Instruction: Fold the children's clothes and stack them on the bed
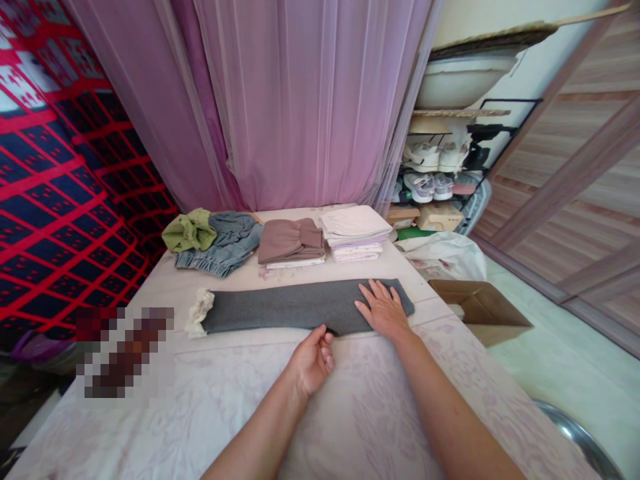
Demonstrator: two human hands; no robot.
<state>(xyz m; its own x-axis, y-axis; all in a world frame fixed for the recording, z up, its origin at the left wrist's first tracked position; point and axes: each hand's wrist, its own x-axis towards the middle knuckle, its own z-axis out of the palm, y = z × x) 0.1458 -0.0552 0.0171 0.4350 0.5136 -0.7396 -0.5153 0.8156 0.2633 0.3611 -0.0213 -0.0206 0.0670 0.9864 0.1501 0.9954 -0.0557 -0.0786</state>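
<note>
A pair of grey leggings (270, 308) lies flattened lengthwise across the table, with cream lace ruffles (201, 312) at the left end. My left hand (313, 360) pinches the near edge of the leggings around the middle, where a small dark fold shows by the fingertips. Spread flat, my right hand (385, 310) rests on top of the right end of the leggings, fingers apart.
Along the far side sit a green garment (189, 231), denim clothing (225, 243), folded brown clothing (291, 241) and a stack of pale folded cloths (355, 230). An open cardboard box (480, 310) and a shoe rack with shoes (425, 187) stand right.
</note>
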